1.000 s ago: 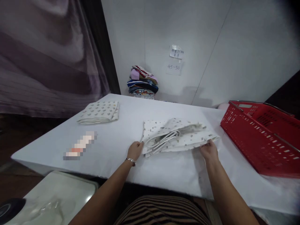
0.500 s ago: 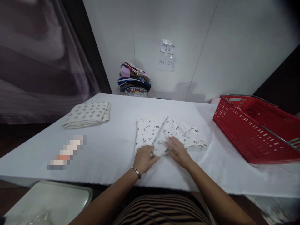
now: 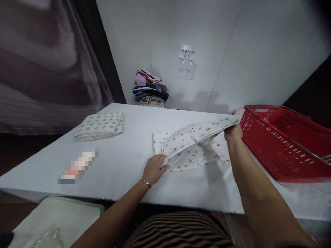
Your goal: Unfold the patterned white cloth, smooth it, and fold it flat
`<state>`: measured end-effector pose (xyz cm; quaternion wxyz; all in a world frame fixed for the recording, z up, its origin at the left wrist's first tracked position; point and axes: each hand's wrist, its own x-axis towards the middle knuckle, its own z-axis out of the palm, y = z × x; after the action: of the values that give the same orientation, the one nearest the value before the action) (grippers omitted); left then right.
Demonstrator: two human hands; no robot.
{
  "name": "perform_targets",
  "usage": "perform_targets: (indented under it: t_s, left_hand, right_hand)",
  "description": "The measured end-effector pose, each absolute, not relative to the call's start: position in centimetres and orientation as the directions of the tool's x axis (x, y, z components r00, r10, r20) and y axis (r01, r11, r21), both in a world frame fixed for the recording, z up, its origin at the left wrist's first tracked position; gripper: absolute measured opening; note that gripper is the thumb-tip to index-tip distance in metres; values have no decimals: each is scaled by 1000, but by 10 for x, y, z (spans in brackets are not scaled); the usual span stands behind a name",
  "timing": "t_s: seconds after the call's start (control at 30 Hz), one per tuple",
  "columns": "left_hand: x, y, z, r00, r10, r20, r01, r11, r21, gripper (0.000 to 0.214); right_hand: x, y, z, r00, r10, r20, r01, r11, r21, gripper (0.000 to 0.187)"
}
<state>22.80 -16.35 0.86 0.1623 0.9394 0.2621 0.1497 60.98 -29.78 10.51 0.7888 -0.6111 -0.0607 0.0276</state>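
Note:
A white cloth with small grey and brown prints (image 3: pixel 190 136) lies partly folded on the white-covered table (image 3: pixel 124 172). My right hand (image 3: pixel 234 133) grips the right end of its top layer and holds it up off the table, close to the red basket. That raised layer slants down to the left, with a gap between it and the layers below. At the near left corner, my left hand (image 3: pixel 154 169) pinches the cloth against the table. The fingertips of my right hand are partly hidden by the fabric.
A folded cloth with grey leaf-like prints (image 3: pixel 102 125) lies at the table's far left. The red plastic basket (image 3: pixel 269 148) stands on the right. Behind the table is a stack of folded fabrics (image 3: pixel 150 89). A pale stool-like surface (image 3: pixel 64 217) sits below, front left.
My right hand has moved from the cloth's middle out to the right and up, lifting the top layer. My left hand stays at the near left corner.

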Motion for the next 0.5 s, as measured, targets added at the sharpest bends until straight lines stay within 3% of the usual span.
perform_targets:
  t_s: [0.1,0.2,0.3,0.4,0.5]
  left_hand:
    - [230,-155,8,825,537,178,448,-812,373,19]
    - [229,-149,13,785,602,145,507,-760,407,24]
    - [224,-145,27,735,668,114,549,-686,476,26]
    - [212,-143,44,741,651,168,480,-688,545,25]
    - [201,-136,61,730,641,235,395,-677,621,24]
  right_hand:
    - [616,-332,80,997,75,-20,-31,149,-988,10]
    - [589,-358,40,992,123,-40,-47,54,-997,17]
    - [562,-371,9,972,226,-62,-39,-105,-994,35]
    - [550,-380,2,936,341,-83,21,-289,-957,42]
    - [554,-384,17,848,504,-166,-20,-284,-959,45]
